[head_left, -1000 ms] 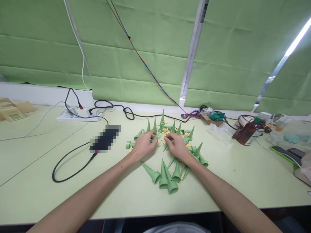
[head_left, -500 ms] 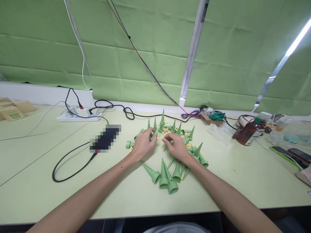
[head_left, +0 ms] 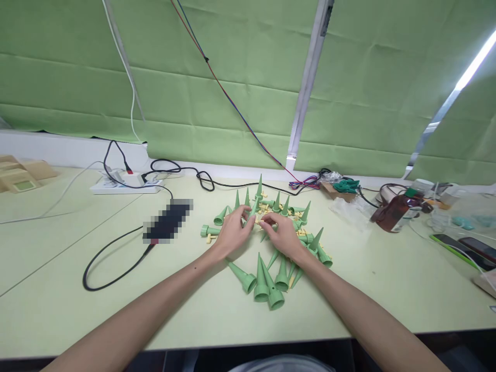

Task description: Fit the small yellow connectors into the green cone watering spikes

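My left hand (head_left: 235, 231) is closed around a green plastic watering spike (head_left: 253, 207), its tip pointing up and away from me. Close beside it, my right hand (head_left: 282, 235) pinches a small yellow plastic valve (head_left: 259, 221) against the side of that spike. Whether the valve sits in the spike's hole is too small to tell. Several loose green spikes (head_left: 261, 281) lie in front of my hands, their wide open ends toward me. Behind my fingers, more spikes (head_left: 285, 206) stand upright around a heap of yellow valves (head_left: 267, 208), partly hidden by my hands.
A blurred-out dark device (head_left: 168, 221) with a black cable lies at the left, below a white power strip (head_left: 126, 187). To the right are a brown bottle (head_left: 399, 211), a crumpled clear plastic bag (head_left: 351, 212) and phones (head_left: 459, 250). The table's front edge (head_left: 248, 345) runs below my forearms.
My left hand has moved slightly right with the green spike, bringing it against the yellow valve in my right hand. My right hand has stayed almost still.
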A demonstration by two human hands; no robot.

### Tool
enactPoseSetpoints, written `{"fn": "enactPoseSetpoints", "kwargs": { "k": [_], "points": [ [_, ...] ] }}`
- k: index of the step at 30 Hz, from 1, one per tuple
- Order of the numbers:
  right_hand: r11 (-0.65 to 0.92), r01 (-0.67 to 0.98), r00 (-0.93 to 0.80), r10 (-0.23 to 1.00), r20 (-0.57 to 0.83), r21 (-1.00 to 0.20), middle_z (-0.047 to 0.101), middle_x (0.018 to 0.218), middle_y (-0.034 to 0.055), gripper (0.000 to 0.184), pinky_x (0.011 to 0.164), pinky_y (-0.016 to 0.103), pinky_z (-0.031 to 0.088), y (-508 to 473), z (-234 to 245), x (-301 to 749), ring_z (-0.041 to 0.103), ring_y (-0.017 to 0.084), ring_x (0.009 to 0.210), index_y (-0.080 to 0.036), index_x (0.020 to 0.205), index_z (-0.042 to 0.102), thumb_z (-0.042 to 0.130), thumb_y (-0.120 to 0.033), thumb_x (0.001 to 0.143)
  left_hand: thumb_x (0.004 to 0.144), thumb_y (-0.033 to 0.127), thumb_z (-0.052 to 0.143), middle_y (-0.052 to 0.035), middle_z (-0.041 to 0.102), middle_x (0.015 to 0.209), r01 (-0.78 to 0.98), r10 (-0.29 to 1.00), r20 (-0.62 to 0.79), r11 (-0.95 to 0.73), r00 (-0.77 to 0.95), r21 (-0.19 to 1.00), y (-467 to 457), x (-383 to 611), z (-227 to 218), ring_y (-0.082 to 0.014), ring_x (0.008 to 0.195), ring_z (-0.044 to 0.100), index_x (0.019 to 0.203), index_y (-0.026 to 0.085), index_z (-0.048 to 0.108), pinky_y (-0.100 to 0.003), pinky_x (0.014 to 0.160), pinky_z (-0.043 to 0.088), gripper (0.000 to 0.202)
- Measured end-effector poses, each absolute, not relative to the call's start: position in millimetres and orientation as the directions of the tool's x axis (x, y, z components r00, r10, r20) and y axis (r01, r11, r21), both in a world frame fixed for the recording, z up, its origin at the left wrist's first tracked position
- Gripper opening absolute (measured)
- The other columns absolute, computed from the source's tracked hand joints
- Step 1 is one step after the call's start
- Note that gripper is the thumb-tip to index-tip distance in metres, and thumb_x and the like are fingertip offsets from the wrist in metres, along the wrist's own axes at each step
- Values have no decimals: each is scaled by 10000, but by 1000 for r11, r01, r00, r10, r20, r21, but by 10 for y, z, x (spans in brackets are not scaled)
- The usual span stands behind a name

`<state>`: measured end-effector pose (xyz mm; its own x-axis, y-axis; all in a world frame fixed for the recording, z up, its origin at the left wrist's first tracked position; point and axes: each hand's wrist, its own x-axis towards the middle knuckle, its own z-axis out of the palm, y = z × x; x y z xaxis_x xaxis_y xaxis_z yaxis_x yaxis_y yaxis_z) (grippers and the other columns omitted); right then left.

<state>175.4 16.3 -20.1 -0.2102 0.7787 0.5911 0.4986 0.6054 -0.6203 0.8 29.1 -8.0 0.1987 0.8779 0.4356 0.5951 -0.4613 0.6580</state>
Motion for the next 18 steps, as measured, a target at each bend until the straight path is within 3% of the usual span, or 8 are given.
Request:
{"fn": "enactPoseSetpoints", "kwargs": {
  "k": [4,9,18],
  "points": [
    [615,485,-205,771,603,-622,681,828,37,91,724,291,467,165,-199,1760,607,172,747,-185,872,646,564,-215,897,834,521,571,-19,592,855,477,921,348,-390,178,788,324,6,-74,-121,590,513,1055,161,595,-261,600,417,423],
    [628,472,-229,765,602,-618,678,824,33,101,715,284,460,140,-163,1751,601,171,748,-188,887,655,558,-213,898,813,498,617,19,497,670,330,900,339,-419,273,846,320,-10,-11,-91,543,399,713,151,585,-235,518,317,363],
    [639,446,-245,760,602,-627,678,844,31,79,734,283,466,133,-157,1749,602,165,757,-189,911,654,579,-202,889,750,510,680,46,362,545,202,925,246,-310,289,929,373,-32,-38,-68,468,319,607,161,514,-217,408,227,413]
  ]
}}
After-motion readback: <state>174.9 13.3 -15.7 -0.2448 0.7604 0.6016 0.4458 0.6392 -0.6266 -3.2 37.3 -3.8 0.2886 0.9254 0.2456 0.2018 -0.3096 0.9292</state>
